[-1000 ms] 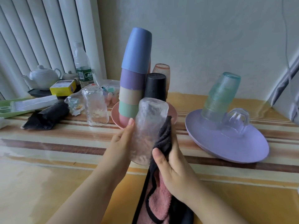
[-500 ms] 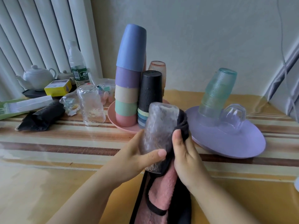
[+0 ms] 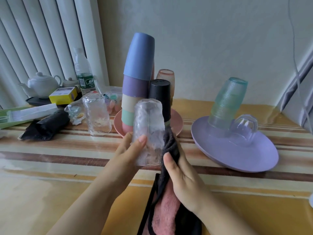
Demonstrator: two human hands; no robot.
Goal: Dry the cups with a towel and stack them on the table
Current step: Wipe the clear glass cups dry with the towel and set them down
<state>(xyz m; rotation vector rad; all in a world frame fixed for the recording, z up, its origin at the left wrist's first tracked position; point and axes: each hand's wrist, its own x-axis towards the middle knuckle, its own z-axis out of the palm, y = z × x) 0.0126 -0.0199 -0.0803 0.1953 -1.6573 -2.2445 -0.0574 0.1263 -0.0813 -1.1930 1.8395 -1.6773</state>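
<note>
My left hand (image 3: 131, 152) grips a clear textured glass cup (image 3: 149, 126), held upside down above the table. My right hand (image 3: 182, 177) holds a black and pink towel (image 3: 166, 206) against the cup's right side, and the towel hangs down toward me. Another clear textured cup (image 3: 97, 114) stands upside down on the table to the left. A tall stack of coloured cups (image 3: 137, 77), a black cup (image 3: 160, 94) and an orange glass (image 3: 166, 77) stand on a pink plate (image 3: 177, 123). Stacked green glasses (image 3: 227, 100) and a clear mug (image 3: 243, 129) rest on a purple plate (image 3: 237, 155).
At the back left are a white teapot (image 3: 41, 84), a yellow box (image 3: 63, 95), a water bottle (image 3: 83, 73), a black bundle (image 3: 45, 127) and a crumpled clear wrapper (image 3: 74, 112). The striped table (image 3: 50, 150) runs to the wall. Window blinds hang at the left.
The cup has gone from tilted right to upright and sits a little left. My right hand slid the towel down from the cup's top to its lower right side.
</note>
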